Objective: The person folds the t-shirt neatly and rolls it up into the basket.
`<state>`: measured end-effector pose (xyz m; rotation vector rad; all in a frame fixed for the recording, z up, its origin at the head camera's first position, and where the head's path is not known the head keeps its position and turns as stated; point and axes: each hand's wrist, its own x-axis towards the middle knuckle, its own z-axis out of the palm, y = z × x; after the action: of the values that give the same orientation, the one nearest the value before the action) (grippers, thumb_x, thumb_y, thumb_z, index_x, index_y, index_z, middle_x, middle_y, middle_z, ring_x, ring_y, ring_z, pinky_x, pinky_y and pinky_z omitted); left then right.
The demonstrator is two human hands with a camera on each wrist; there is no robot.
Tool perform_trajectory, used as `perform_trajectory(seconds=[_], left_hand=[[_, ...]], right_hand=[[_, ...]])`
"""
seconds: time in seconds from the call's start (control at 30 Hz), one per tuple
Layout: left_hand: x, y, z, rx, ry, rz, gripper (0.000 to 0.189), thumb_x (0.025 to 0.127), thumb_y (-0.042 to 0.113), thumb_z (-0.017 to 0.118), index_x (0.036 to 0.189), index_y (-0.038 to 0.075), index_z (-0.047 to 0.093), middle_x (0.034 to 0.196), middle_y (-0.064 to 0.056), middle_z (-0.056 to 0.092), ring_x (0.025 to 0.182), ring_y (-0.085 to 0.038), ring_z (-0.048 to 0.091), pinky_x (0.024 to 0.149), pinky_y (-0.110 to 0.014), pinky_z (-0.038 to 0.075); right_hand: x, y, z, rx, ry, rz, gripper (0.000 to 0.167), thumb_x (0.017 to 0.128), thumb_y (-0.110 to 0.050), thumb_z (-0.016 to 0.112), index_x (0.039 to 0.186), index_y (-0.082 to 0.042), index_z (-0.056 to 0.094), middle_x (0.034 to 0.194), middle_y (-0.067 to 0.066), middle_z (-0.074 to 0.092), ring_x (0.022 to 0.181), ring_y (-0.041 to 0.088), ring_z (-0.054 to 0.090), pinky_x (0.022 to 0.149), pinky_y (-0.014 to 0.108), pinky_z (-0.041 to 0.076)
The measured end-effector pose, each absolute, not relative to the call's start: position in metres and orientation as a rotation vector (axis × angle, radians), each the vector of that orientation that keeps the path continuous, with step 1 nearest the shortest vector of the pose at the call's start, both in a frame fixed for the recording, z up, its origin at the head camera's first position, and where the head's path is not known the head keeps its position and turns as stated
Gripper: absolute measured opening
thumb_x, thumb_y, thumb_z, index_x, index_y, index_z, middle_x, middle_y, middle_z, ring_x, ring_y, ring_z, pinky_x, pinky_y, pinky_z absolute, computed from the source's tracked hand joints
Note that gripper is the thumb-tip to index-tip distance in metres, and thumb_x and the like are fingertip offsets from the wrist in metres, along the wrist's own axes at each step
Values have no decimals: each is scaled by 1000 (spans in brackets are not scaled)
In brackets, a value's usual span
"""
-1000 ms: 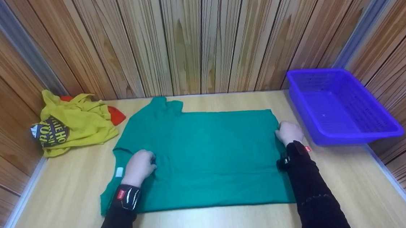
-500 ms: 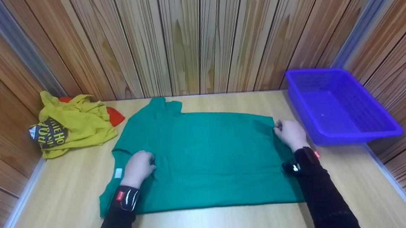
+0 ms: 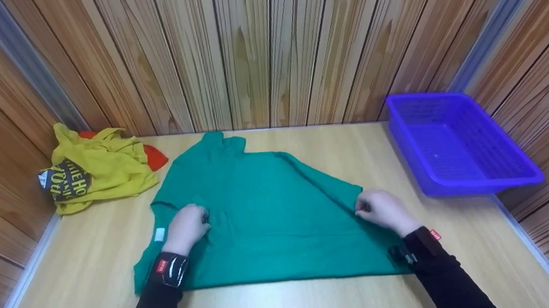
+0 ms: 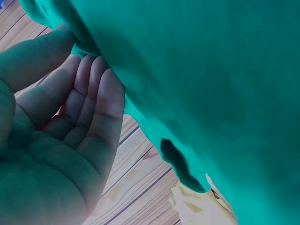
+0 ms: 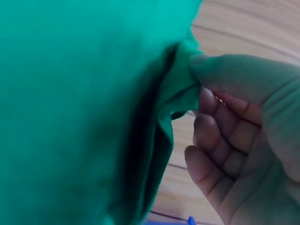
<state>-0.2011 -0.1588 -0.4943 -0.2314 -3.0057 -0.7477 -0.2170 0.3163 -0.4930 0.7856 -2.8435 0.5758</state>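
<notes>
A green T-shirt [image 3: 269, 213] lies spread sideways on the table, its collar with a white label [image 3: 160, 234] at the left. My left hand [image 3: 187, 228] pinches its cloth near the collar end; in the left wrist view the thumb and fingertips of the left hand [image 4: 70, 112] meet at a fold. Toward the right end, my right hand [image 3: 384, 210] grips the hem's far corner, which is lifted and drawn inward. Close up in the right wrist view, the thumb of the right hand [image 5: 243, 112] presses the gathered hem, while the other fingers curl beneath.
A yellow T-shirt [image 3: 109, 172] with dark print lies crumpled at the back left, over a red cloth [image 3: 155, 157]. At the back right stands a purple plastic basket [image 3: 482, 184]. Wood-panelled walls [image 3: 256, 52] bound the table [image 3: 306, 303] behind and at both sides.
My right hand has drawn the shirt's far hem corner toward me and to the left, so the far edge now slants in a diagonal fold. My left hand has stayed in place.
</notes>
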Motion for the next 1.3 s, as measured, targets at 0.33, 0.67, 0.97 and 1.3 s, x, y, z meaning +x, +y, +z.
perform_trajectory(seconds=[0.33,0.67,0.97,1.3], left_hand=[[-200,-159,-495,-227,-3014,-763,10,83,2,75,87,-1,67,81,-8,57,76,-26,54,71,-44,49],[-202,-159,-495,-231,-3022,-778,10,84,3,75,89,-1,67,82,-8,57,77,-26,54,71,-44,49],[-206,-165,-488,-300,-3046,-839,17,86,6,74,101,-2,71,92,-11,65,85,-29,60,78,-47,51],[-239,-203,-450,-146,-2983,-913,23,92,7,64,109,-8,67,107,-26,66,100,-43,61,87,-56,47]], right_hand=[[-228,319,-489,723,-2955,605,9,86,-16,76,79,-13,71,76,-5,65,71,16,59,67,40,49],[-262,331,-483,285,-3027,765,15,92,-14,68,89,0,68,86,12,67,80,31,62,75,49,49],[-270,321,-494,139,-3148,617,18,91,-21,69,91,-3,66,90,11,66,84,30,61,76,49,48],[-273,313,-496,108,-3159,577,15,92,-18,67,87,-5,63,88,10,64,82,30,60,75,49,48]])
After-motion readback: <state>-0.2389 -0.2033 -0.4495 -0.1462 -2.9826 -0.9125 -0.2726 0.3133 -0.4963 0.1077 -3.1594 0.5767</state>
